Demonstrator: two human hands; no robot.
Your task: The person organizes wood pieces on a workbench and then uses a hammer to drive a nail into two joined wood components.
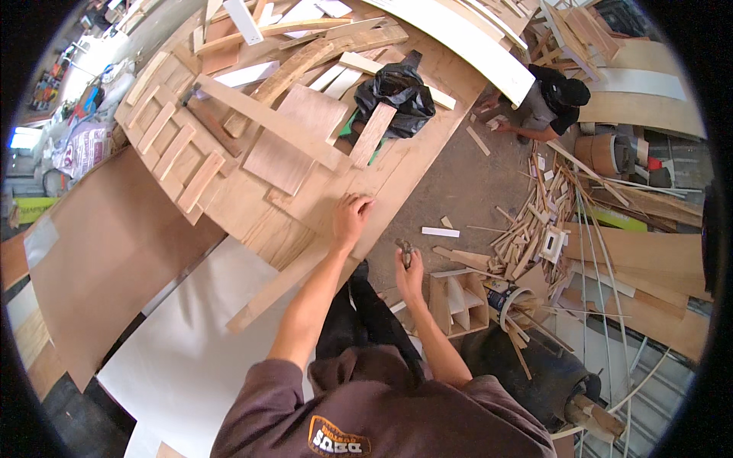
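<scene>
My left hand [352, 219] is closed, its fingers curled together over the near edge of the plywood worktable [393, 187]. Whatever may be between those fingertips is too small to make out. Beneath my left forearm a long pale wood strip [275, 294] runs out past the table's edge. My right hand [410, 273] grips what looks like a hammer [405, 249], its dark metal head showing above the fist, off the table's right side. Beyond my left hand lie a flat plywood piece [279, 162] and a long board [267, 118].
A black plastic bag [397, 95] sits on the table among wood offcuts. At the far right a co-worker [546, 103] crouches by the floor. Scrap sticks [527, 237], a wooden box [456, 303], a bucket [508, 299] and a black drum [527, 366] stand to my right.
</scene>
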